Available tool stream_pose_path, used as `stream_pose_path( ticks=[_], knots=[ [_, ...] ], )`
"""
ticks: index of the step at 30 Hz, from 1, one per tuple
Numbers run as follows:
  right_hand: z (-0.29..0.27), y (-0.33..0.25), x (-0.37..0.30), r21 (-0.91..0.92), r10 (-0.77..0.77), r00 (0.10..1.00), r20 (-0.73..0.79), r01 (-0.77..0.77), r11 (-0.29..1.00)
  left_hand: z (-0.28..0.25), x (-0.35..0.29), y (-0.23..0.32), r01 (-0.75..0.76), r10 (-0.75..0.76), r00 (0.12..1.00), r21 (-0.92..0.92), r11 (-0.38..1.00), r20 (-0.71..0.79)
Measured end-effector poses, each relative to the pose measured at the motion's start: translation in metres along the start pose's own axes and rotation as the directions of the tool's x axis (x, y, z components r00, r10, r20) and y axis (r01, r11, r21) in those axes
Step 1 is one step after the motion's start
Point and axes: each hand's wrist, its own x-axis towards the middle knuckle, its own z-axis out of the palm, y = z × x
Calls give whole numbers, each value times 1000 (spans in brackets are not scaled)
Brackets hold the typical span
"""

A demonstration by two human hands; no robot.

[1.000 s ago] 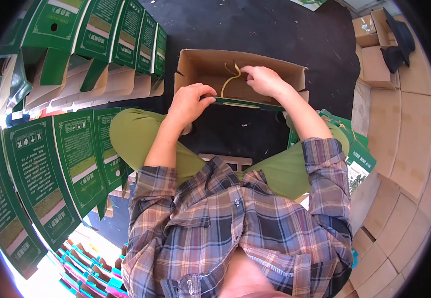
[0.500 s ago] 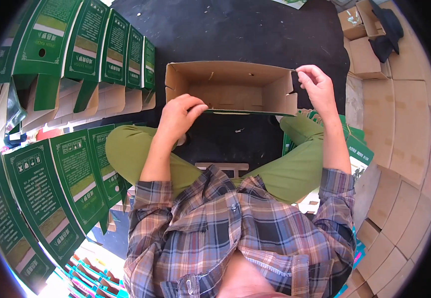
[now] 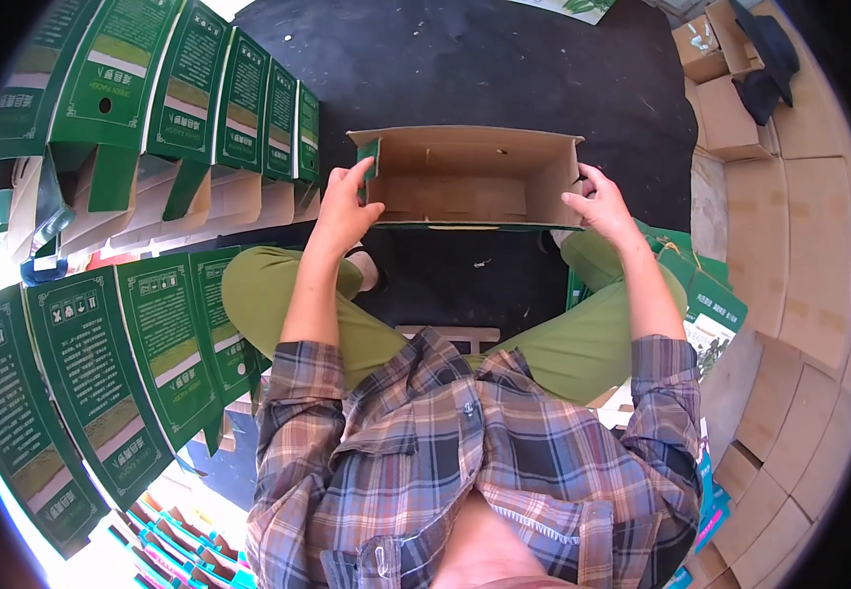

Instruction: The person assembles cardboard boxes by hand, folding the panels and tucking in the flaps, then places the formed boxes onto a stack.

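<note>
An open-topped cardboard box [image 3: 453, 187], brown inside and green outside, stands in front of my crossed legs. My left hand [image 3: 345, 208] is at its left end, thumb and fingers spread along the edge of a green end flap [image 3: 371, 163] and touching it. At the right end my right hand [image 3: 602, 204] has its thumb inside the rim and its fingers on the end panel. Both hands grip the ends of the box. The fingertips behind the right panel are partly hidden.
Green printed boxes stand in two rows on the left, an upper row [image 3: 185, 93] and a lower row [image 3: 92, 383]. Flat green cartons [image 3: 705, 294] lie by my right knee. Brown cartons [image 3: 754, 236] are stacked along the right, with a black hat [image 3: 767, 54] on top. Black sheeting [image 3: 484, 69] covers the floor.
My left hand has shifted from the near rim to the left end, where a green flap face now shows. My right hand has come down from the far right corner to the right end.
</note>
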Motion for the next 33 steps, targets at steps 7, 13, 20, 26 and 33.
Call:
stream_pose_path(
  ticks=[7, 13, 20, 26, 33],
  knots=[
    [10, 5, 17, 114, -34, 989, 141, 18, 993, -3, 13, 4, 23, -14, 975, -35, 999, 222],
    [4, 0, 28, 167, 21, 974, 226, -60, 984, -10, 23, -13, 206, -181, 909, -26, 978, 375],
    [3, 4, 33, 197, 98, 974, 202, -138, 971, -6, 23, -15, 49, -3, 966, -173, 984, 258],
    [2, 21, 39, 87, -9, 997, 74, 3, 996, 28, 33, -38, -42, 56, 985, 90, 995, -163],
    [46, 17, -7, -710, -403, 909, 105, 352, 610, 48, 24, -30, -196, 312, 934, 478, 856, -176]
  ],
)
